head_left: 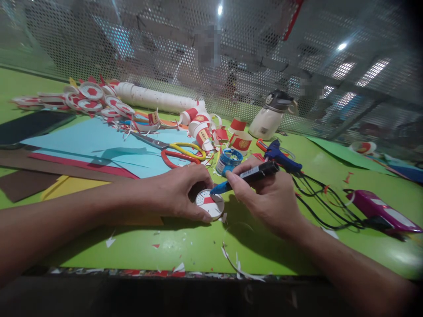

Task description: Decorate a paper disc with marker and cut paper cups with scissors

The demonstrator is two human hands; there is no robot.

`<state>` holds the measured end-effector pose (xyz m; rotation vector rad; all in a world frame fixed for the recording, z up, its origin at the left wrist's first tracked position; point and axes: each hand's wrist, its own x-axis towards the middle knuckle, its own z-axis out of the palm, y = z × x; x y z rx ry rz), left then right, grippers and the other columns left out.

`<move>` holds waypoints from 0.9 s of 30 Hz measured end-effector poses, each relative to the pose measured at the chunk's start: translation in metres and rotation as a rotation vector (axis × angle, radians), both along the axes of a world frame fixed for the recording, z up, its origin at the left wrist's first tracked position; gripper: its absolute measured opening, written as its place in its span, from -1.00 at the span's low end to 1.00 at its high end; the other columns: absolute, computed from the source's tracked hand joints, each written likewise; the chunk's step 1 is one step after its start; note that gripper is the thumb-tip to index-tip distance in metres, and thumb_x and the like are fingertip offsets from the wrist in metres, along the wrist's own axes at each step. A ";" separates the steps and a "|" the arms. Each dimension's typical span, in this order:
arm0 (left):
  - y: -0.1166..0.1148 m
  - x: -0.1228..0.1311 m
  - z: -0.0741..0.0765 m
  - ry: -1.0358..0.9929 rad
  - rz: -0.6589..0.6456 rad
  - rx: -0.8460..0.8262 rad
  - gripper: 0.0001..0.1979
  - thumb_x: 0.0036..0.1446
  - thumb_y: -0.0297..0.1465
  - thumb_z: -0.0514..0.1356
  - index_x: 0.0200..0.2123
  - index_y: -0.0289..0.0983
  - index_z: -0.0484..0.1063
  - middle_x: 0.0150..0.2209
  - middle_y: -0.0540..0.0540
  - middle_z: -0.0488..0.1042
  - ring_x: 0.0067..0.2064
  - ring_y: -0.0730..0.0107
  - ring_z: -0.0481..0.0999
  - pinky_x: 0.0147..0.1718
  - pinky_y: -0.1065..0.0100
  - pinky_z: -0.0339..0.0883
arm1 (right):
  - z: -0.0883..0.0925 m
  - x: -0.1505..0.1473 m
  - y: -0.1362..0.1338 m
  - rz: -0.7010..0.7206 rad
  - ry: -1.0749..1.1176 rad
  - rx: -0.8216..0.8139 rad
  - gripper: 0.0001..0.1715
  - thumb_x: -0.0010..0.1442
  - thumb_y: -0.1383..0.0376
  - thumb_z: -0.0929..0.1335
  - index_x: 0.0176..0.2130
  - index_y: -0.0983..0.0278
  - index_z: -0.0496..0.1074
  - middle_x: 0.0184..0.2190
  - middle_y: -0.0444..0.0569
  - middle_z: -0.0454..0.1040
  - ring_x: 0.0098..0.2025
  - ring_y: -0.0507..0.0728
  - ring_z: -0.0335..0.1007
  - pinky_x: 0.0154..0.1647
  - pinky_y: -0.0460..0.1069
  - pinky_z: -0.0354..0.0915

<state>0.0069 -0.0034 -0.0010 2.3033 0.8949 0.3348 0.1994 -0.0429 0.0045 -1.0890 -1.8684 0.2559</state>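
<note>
Looks like a craft workshop: a green table [185,246] covered with sheets of coloured paper [82,141], scissors [180,154], a blue glue gun [280,158], paper cups [201,127], paper scraps [238,264] and a pile of red and white paper circles [89,99]. Walled off behind by a metal screen [132,53] full of little holes.

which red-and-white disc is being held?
The lone disc at the front edge, pinned by the left hand, the right hand holding a marker to it. The other discs lie piled far back.
</note>
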 end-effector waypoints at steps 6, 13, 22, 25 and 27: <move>0.000 0.000 0.001 0.008 0.001 -0.005 -0.63 -0.08 -0.20 0.33 -0.26 -0.28 0.37 -0.30 -0.02 0.38 -0.31 0.36 0.36 -0.42 0.40 0.19 | 0.000 0.001 -0.001 0.010 0.010 -0.005 -0.85 0.15 0.32 0.37 -0.45 0.31 0.38 -0.65 -0.20 0.34 -0.62 -0.04 0.23 -0.63 -0.13 0.20; 0.000 0.001 0.001 -0.004 0.002 -0.022 -0.62 -0.09 -0.21 0.32 -0.22 -0.28 0.39 -0.25 -0.05 0.41 -0.26 0.31 0.37 -0.36 0.37 0.21 | 0.000 0.001 -0.001 0.040 0.034 -0.067 -0.84 0.15 0.31 0.39 -0.45 0.30 0.39 -0.65 -0.22 0.35 -0.63 -0.06 0.23 -0.63 -0.16 0.20; 0.002 0.001 -0.001 0.001 -0.014 0.021 -0.60 -0.10 -0.19 0.33 -0.25 -0.29 0.37 -0.29 -0.03 0.37 -0.30 0.35 0.33 -0.40 0.38 0.18 | -0.002 0.000 0.004 0.029 0.104 -0.170 -0.73 0.13 0.26 0.42 -0.53 0.30 0.36 -0.71 -0.26 0.26 -0.68 -0.08 0.13 -0.68 -0.15 0.09; 0.002 0.001 -0.001 -0.008 -0.012 0.020 -0.60 -0.11 -0.18 0.34 -0.27 -0.30 0.36 -0.31 -0.02 0.35 -0.31 0.35 0.32 -0.41 0.38 0.17 | -0.003 -0.001 0.004 0.016 0.148 -0.186 -0.71 0.13 0.23 0.42 -0.53 0.29 0.35 -0.72 -0.26 0.26 -0.69 -0.07 0.14 -0.70 -0.14 0.08; 0.002 0.001 0.000 -0.015 -0.012 0.020 -0.61 -0.11 -0.19 0.34 -0.27 -0.29 0.36 -0.30 -0.03 0.36 -0.30 0.35 0.33 -0.40 0.38 0.17 | -0.004 -0.003 0.003 0.009 0.165 -0.187 -0.70 0.14 0.21 0.42 -0.52 0.28 0.34 -0.72 -0.25 0.27 -0.69 -0.06 0.15 -0.70 -0.14 0.09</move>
